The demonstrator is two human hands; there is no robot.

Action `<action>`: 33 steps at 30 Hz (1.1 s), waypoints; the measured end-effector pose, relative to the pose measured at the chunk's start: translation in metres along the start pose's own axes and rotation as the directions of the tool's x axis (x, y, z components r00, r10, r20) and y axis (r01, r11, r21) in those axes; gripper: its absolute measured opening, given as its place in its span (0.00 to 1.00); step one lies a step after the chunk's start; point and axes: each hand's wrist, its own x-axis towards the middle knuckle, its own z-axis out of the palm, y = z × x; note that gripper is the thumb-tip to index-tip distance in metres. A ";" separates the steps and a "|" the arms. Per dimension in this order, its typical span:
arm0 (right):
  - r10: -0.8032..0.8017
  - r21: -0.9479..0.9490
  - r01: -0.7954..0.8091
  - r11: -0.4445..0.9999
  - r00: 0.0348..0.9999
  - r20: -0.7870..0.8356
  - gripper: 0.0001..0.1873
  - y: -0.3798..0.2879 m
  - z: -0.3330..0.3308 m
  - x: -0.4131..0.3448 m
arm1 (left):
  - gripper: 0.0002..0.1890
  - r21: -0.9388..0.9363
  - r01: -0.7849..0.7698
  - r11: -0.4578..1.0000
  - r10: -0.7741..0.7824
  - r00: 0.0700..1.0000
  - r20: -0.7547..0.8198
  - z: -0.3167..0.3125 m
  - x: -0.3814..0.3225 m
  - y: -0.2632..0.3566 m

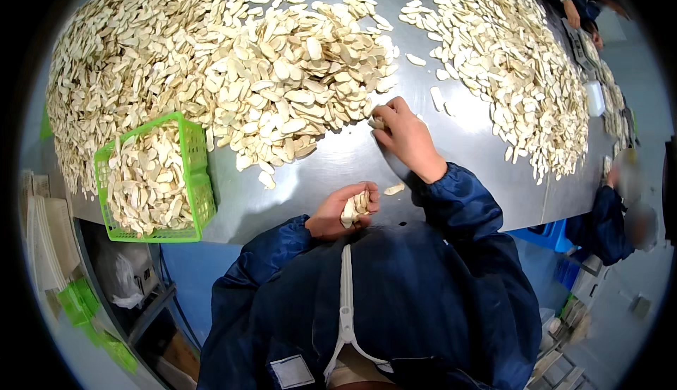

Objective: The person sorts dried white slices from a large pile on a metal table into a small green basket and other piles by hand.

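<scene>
My left hand (pixel 338 211) is cupped palm up near the table's front edge, with several pale dried slices (pixel 355 208) held in it. Close to the right end of the middle heap (pixel 296 83), my right hand (pixel 404 133) pinches a pale slice (pixel 376 123) between thumb and fingers. The slices are flat, oval and cream coloured; their exact kind cannot be told. One loose slice (pixel 394 189) lies on the metal table between my hands. A few more loose slices (pixel 437 99) lie beyond my right hand.
A green plastic basket (pixel 207 199) full of slices stands at the left front. A large heap (pixel 132 46) spreads behind it, and another heap (pixel 518 72) covers the right side of the steel table (pixel 328 162). Other people in dark blue sleeves (pixel 603 226) are at the right.
</scene>
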 end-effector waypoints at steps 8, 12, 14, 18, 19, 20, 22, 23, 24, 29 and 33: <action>0.429 0.557 -0.435 0.708 0.891 0.150 0.16 0.049 -0.053 -0.022 | 0.10 0.102 0.078 0.992 -0.080 0.997 0.014 0.013 -0.005 0.000; 0.422 0.227 -0.372 0.900 0.873 -0.246 0.19 0.054 -0.061 -0.050 | 0.10 0.210 0.145 0.967 -0.163 0.984 0.071 0.013 -0.004 0.001; 0.492 0.293 -0.464 0.836 0.870 -0.025 0.17 0.022 -0.062 -0.063 | 0.11 0.275 0.157 0.948 -0.174 0.984 0.038 0.017 -0.005 0.000; -0.001 0.486 -0.463 0.742 0.723 0.690 0.20 -0.021 -0.029 -0.086 | 0.11 0.421 0.170 0.891 -0.201 0.979 0.029 0.031 -0.005 -0.002; -0.025 0.499 -0.462 0.733 0.715 0.699 0.20 -0.018 -0.019 -0.089 | 0.11 0.408 0.172 0.897 -0.197 0.980 0.019 0.031 -0.005 -0.003; 0.118 0.484 -0.580 0.655 0.711 0.693 0.19 -0.010 -0.022 -0.090 | 0.11 0.394 0.175 0.902 -0.194 0.981 0.009 0.030 -0.005 -0.003; 0.342 0.579 -0.692 0.432 0.719 0.604 0.16 0.016 -0.036 -0.093 | 0.11 0.371 0.149 0.916 -0.185 0.981 0.061 0.023 -0.008 -0.002; 0.441 0.662 -0.640 0.391 0.761 0.476 0.16 0.036 -0.043 -0.098 | 0.10 0.357 0.146 0.923 -0.183 0.981 0.071 0.019 -0.009 -0.002; 0.523 0.649 -0.610 0.453 0.772 0.360 0.15 0.058 -0.055 -0.105 | 0.10 0.342 0.149 0.928 -0.188 0.978 0.086 0.017 -0.009 -0.002; 0.624 0.527 -0.454 0.719 0.754 -0.202 0.10 0.099 -0.063 -0.103 | 0.11 0.266 0.165 0.950 -0.207 0.969 0.138 0.012 -0.003 -0.002; 0.390 0.216 -0.335 0.917 0.865 -0.316 0.11 0.056 -0.032 -0.056 | 0.10 0.242 0.160 0.957 -0.176 0.983 0.048 0.019 -0.005 -0.002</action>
